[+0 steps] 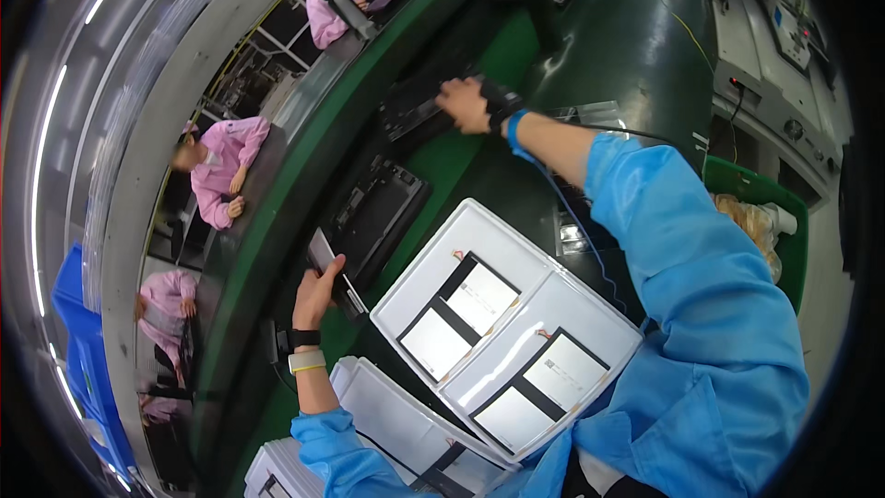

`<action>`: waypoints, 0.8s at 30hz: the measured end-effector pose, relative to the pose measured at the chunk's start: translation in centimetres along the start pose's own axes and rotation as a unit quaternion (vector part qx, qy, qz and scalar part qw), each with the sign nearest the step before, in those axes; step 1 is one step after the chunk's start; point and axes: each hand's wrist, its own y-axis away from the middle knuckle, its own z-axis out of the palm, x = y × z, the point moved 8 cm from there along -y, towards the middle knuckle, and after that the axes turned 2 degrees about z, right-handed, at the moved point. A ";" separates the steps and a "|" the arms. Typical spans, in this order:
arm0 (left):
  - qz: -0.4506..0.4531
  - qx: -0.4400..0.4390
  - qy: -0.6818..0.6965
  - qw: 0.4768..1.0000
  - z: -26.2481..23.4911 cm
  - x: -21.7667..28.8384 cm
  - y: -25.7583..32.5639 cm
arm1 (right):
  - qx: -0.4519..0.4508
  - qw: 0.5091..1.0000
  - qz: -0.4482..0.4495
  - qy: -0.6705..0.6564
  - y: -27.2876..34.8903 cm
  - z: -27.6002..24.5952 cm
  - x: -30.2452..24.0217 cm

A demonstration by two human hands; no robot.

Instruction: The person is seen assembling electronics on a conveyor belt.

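Left hand point(315, 297): pinching a flat silver piece point(323, 251) on edge beside laptop base point(385, 212), presumably sparing its faces.
Right hand point(466, 106): at farther base point(406, 120); cannot tell whether gripping.
Tray point(542, 302): parting battery packs point(481, 295), likely against scuffing.

No wording or numbers can be read. In the white tray point(512, 247), low and right of centre in the frame, the upper flat pack point(483, 301) and the lower flat pack point(567, 368) each bear a small square code and tiny dark print on a white face, too small to make out.
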 end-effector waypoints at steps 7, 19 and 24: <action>0.298 0.193 -0.149 0.923 -0.3 11.1 5.8 | 0.045 0.986 0.006 -0.162 -1.9 -5.2 -4.2; 0.207 0.213 -0.017 0.955 0.8 7.4 -4.0 | 0.151 0.908 -0.084 -0.381 -3.9 -14.5 -11.5; 0.123 0.097 0.024 0.987 6.2 2.2 -9.7 | 0.233 0.921 -0.036 -0.310 -4.3 -15.6 -7.9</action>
